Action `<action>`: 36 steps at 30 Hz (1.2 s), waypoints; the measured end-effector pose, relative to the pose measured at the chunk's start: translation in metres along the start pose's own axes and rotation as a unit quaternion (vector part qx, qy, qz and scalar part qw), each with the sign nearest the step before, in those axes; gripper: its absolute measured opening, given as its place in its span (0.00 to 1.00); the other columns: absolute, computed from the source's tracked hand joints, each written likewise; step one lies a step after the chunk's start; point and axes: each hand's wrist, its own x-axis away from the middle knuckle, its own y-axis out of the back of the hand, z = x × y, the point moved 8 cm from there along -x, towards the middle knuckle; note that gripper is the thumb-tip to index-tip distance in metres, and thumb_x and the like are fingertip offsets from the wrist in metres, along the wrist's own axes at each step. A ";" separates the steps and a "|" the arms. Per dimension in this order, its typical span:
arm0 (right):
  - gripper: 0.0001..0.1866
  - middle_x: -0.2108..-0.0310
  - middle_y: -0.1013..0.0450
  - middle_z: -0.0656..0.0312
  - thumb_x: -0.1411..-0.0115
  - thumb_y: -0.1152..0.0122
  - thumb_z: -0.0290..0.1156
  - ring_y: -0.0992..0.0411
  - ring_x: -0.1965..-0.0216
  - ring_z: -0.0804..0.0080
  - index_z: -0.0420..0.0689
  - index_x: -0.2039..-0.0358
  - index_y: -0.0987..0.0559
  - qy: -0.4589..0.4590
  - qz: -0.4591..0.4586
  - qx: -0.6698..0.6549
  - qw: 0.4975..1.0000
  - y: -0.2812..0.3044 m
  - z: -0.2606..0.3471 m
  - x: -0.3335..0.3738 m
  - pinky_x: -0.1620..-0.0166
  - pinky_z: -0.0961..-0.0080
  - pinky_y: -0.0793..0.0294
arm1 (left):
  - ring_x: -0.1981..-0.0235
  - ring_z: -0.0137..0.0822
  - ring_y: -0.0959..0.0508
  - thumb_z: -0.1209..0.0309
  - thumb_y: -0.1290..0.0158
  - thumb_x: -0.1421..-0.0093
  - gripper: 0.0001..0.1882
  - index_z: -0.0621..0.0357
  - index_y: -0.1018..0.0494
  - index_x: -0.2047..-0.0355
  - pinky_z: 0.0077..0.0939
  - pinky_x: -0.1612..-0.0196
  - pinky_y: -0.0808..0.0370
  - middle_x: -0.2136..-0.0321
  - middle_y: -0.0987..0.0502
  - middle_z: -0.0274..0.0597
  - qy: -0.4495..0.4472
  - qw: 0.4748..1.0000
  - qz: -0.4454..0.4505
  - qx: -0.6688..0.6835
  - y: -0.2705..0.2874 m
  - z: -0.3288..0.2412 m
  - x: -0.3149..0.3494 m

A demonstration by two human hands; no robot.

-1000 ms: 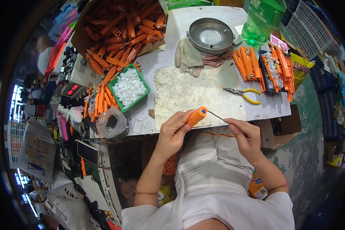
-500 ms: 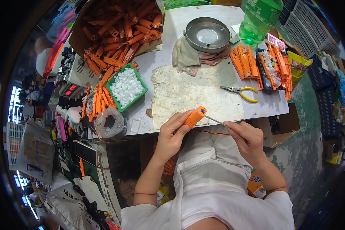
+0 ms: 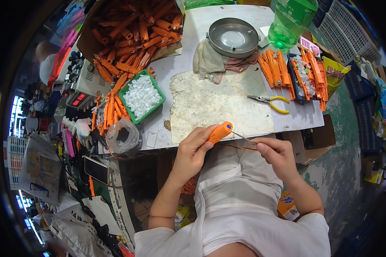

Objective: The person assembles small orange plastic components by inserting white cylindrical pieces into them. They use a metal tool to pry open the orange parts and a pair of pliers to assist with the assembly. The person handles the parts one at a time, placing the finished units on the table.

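My left hand (image 3: 194, 147) grips an orange plastic part (image 3: 221, 132) just off the table's front edge, over my lap. A small blue piece (image 3: 229, 126) shows inside the part's end. In my right hand (image 3: 277, 155), fingers closed, is a thin metal tool (image 3: 243, 137). Its far tip reaches the end of the orange part; whether it goes inside I cannot tell. The tool's handle end is hidden by my fingers. A thin reddish-yellow wire (image 3: 240, 148) runs just beneath the tool toward my right hand.
Many orange parts (image 3: 137, 34) spill from a carton at far left, beside a green tray (image 3: 161, 104) of white pieces. Yellow-handled pliers (image 3: 278, 104) lie at right. Behind are a metal bowl (image 3: 218, 43), a rag (image 3: 206, 64), a green bottle (image 3: 289, 21) and more orange parts (image 3: 274, 68).
The orange part has shifted slightly to the right and tilted a little. My right hand has changed its finger position around the metal tool, its tip still at the part's end.
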 end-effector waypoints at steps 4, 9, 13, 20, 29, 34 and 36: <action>0.14 0.74 0.24 0.67 0.40 0.41 0.33 0.32 0.76 0.81 0.36 0.58 0.22 -0.007 0.026 -0.028 0.999 0.000 -0.008 -0.003 0.74 0.82 0.33 | 0.65 0.29 0.26 0.71 0.50 0.38 0.22 0.65 0.35 0.44 0.19 0.60 0.29 0.65 0.28 0.39 0.048 0.996 0.012 0.068 -0.007 0.020 0.003; 0.13 0.69 0.23 0.57 0.41 0.40 0.29 0.26 0.72 0.74 0.39 0.57 0.22 0.140 0.016 0.177 0.974 -0.009 0.024 0.004 0.70 0.80 0.29 | 0.61 0.33 0.24 0.68 0.48 0.38 0.28 0.68 0.40 0.42 0.25 0.58 0.25 0.62 0.27 0.41 0.176 0.953 0.025 0.246 -0.023 0.044 0.008; 0.12 0.72 0.24 0.55 0.43 0.40 0.25 0.27 0.76 0.70 0.41 0.57 0.22 0.202 -0.014 0.233 0.951 -0.009 0.032 0.006 0.73 0.79 0.30 | 0.60 0.36 0.23 0.69 0.46 0.40 0.28 0.69 0.40 0.42 0.28 0.57 0.24 0.61 0.27 0.43 0.188 0.935 0.035 0.300 -0.031 0.043 0.007; 0.13 0.82 0.32 0.60 0.45 0.39 0.24 0.34 0.83 0.70 0.44 0.58 0.21 0.232 -0.052 0.314 0.919 0.001 0.049 0.001 0.78 0.76 0.35 | 0.60 0.36 0.23 0.68 0.46 0.40 0.28 0.69 0.39 0.43 0.28 0.56 0.25 0.61 0.27 0.43 0.185 0.937 0.062 0.289 -0.034 0.043 0.008; 0.14 0.82 0.32 0.60 0.48 0.37 0.23 0.33 0.83 0.70 0.44 0.59 0.20 0.269 -0.025 0.306 0.913 -0.003 0.053 0.005 0.79 0.75 0.35 | 0.60 0.37 0.22 0.67 0.46 0.40 0.28 0.69 0.38 0.43 0.29 0.56 0.25 0.61 0.26 0.45 0.191 0.938 0.070 0.280 -0.030 0.043 0.009; 0.10 0.78 0.26 0.57 0.45 0.39 0.24 0.29 0.81 0.68 0.42 0.61 0.20 0.228 0.000 0.255 0.939 -0.009 0.037 0.007 0.77 0.77 0.32 | 0.60 0.37 0.22 0.70 0.46 0.40 0.28 0.69 0.40 0.42 0.28 0.57 0.24 0.58 0.27 0.47 0.188 0.930 0.061 0.310 -0.033 0.041 0.007; 0.09 0.75 0.24 0.55 0.43 0.40 0.26 0.28 0.80 0.69 0.41 0.62 0.20 0.172 0.014 0.228 0.958 -0.010 0.032 0.004 0.76 0.78 0.32 | 0.60 0.37 0.22 0.72 0.46 0.40 0.29 0.69 0.41 0.41 0.27 0.58 0.24 0.55 0.29 0.47 0.178 0.931 0.046 0.316 -0.034 0.041 0.007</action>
